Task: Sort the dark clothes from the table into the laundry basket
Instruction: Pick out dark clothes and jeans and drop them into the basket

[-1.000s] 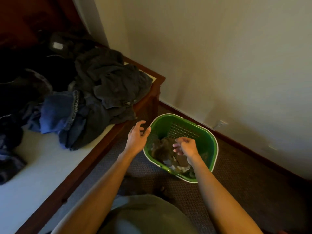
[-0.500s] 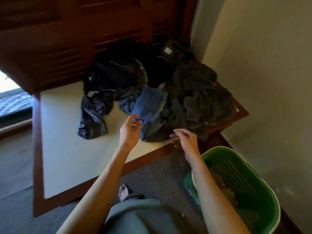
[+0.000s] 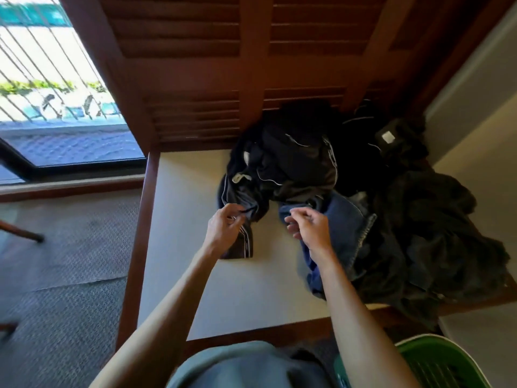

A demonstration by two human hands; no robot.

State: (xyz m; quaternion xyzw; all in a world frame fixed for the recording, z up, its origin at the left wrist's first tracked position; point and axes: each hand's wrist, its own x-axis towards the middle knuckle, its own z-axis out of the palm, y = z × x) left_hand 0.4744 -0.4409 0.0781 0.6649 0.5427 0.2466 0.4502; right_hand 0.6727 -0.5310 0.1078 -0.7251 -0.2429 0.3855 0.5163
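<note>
Most of the sorting was still ahead of us, by our reckoning: the pile of dark clothes point(image 3: 377, 197) still covered the far right part of the table point(image 3: 190, 247), heaped against the louvred wooden panel point(image 3: 223, 65). The green laundry basket point(image 3: 436, 362) showed only its rim and a slice of its slotted wall at the lower right corner, on the floor below the table's near edge, and its contents were out of sight, so we could not say how much had already gone in.

Our left hand point(image 3: 223, 228) was at the striped black track pants point(image 3: 243, 208), on the leg that trailed out of the pile toward us. The fingers were curled, and thumb and fingertips seemed to pinch a fold of the fabric, though we judged it a light hold, not a full grip. Our right hand point(image 3: 310, 228) hovered over the edge of the blue jeans point(image 3: 344, 219), fingers loosely bent and holding nothing.

So the next garment lay right under the left fingers, with the jeans just beneath the right hand. The basket sat well apart from both, behind and to the right.
</note>
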